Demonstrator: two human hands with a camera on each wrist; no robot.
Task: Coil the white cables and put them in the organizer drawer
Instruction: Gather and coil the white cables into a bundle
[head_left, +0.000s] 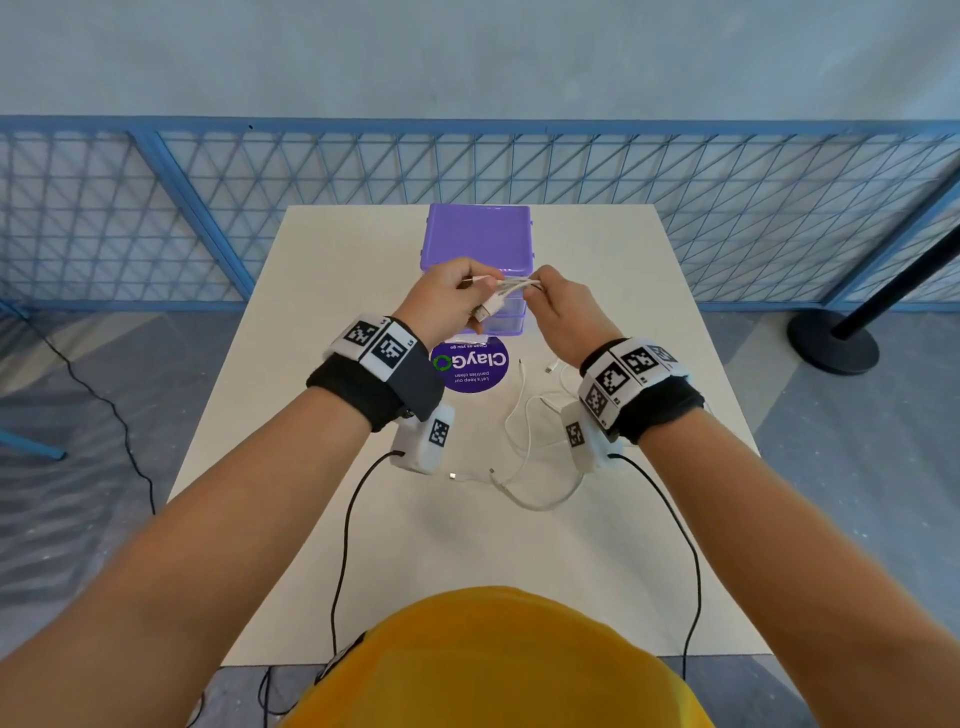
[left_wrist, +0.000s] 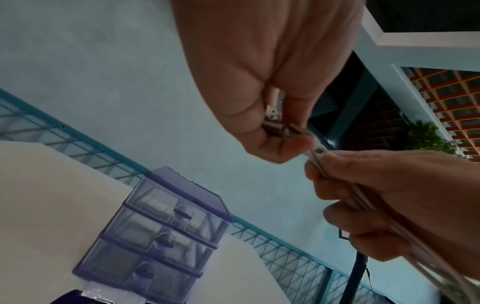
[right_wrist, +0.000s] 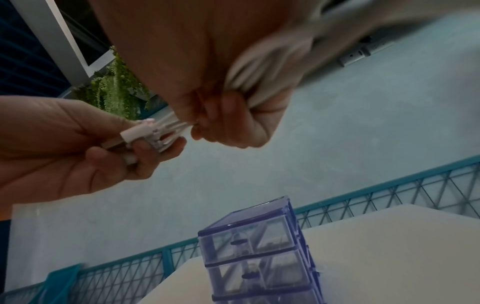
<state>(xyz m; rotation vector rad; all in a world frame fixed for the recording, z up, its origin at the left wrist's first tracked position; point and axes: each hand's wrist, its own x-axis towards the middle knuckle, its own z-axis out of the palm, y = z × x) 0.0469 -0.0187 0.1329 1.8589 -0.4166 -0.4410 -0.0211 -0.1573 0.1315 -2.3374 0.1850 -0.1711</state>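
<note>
Head view: we pinched a folded cable bundle (head_left: 506, 291) between left hand (head_left: 447, 301) and right hand (head_left: 563, 306), above the organizer (head_left: 478, 234); two loose cables (head_left: 524, 447) lay on the table (head_left: 311, 364). Left wrist: three drawers, all closed. Right wrist: fingers (right_wrist: 228, 123) curled around the strands; we judged tight, even loops best.

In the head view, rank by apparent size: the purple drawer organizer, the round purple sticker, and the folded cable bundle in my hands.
1. Purple drawer organizer, clearly largest.
2. Round purple sticker.
3. Folded cable bundle, smallest, though the left hand and right hand hide part of it, so its full extent is unsure.
</note>
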